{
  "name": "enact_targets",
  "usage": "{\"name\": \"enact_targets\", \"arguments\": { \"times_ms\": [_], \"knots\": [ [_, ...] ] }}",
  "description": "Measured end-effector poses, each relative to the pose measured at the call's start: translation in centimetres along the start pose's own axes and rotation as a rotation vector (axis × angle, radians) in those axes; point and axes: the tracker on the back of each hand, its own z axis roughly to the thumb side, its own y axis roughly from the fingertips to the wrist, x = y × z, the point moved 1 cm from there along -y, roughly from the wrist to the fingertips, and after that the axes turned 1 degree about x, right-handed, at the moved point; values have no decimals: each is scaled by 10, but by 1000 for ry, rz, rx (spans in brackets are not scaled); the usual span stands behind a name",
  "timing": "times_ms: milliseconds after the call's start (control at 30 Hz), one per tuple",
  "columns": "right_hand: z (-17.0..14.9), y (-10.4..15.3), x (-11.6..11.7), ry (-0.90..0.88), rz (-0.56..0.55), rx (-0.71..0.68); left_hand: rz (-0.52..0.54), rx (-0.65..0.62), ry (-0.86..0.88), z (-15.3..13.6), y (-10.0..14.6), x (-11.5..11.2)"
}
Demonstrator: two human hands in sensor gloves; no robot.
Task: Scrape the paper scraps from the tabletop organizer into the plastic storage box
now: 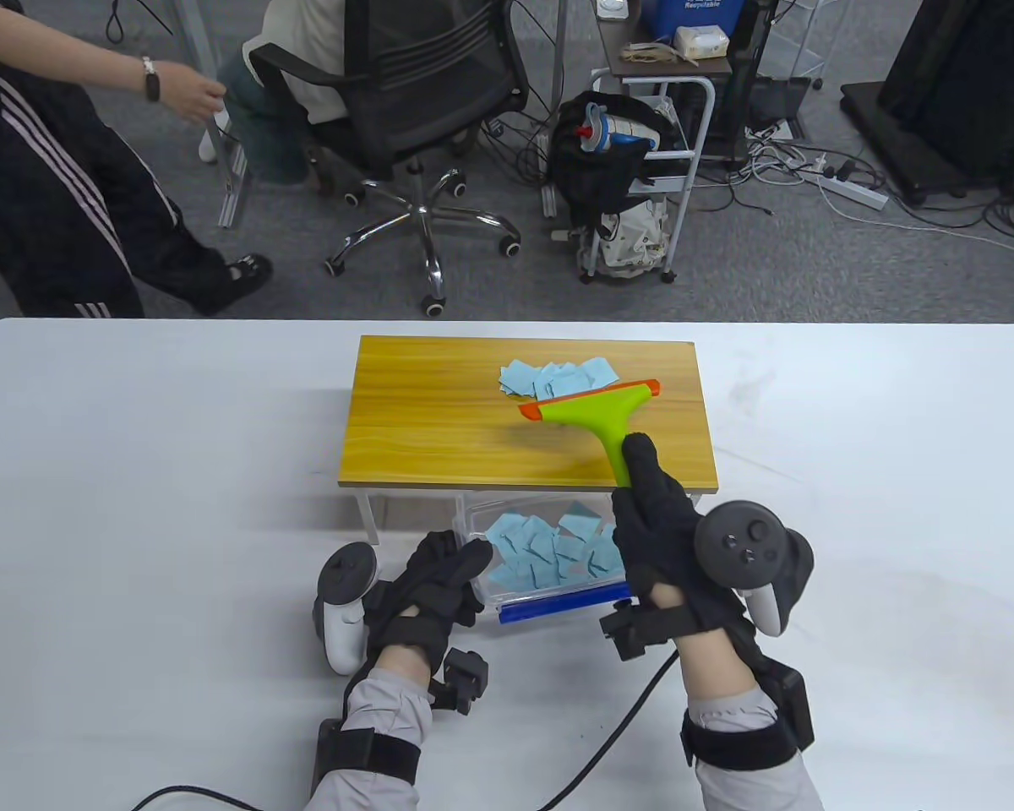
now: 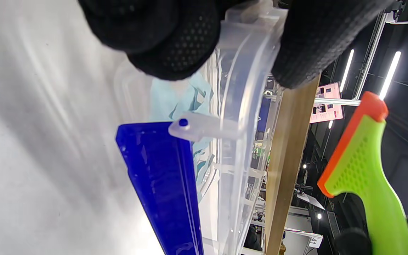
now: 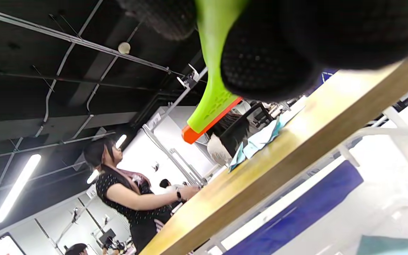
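— What was hidden in the table view?
— The far half of the plastic storage box (image 1: 549, 553) sat under the tabletop organizer (image 1: 439, 422). The right hand (image 1: 667, 541) covered the scraper (image 1: 596, 410) handle's near end and the box's right corner.
— And the wrist views?
— Whether the scraper's blade touched the paper scraps (image 1: 558, 378) could not be told; the left hand (image 2: 175, 39) was cut off at the top edge.

left hand (image 1: 439, 583) curled, right hand (image 1: 655, 524) fisted, forefinger extended.
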Motion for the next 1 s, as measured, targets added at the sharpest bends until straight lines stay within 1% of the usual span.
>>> {"name": "enact_targets", "arguments": {
  "times_ms": [33,67,100,133,233,367,467,567,633,733,833,1000],
  "knots": [
    [2,-12,4,10,27,16,-4,3,5,0,0,0],
    [3,-17,5,13,35,24,-5,4,6,0,0,0],
    [5,-29,9,20,42,40,-8,6,7,0,0,0],
    [6,-33,10,22,45,45,-9,6,7,1,0,1],
    [9,-57,18,26,71,95,-2,6,4,2,0,3],
    [11,-78,30,11,84,148,8,7,6,2,0,4],
    [12,-86,39,40,99,186,2,6,7,2,0,4],
    [14,-90,48,110,99,190,-1,7,10,2,0,4],
    [13,-90,52,154,119,198,-1,7,10,2,0,4],
    [9,-86,55,152,154,220,-2,7,13,2,0,4],
    [7,-81,53,149,183,204,-7,6,19,2,0,4],
    [6,-62,47,134,228,181,-10,11,19,2,0,3]
  ]
}}
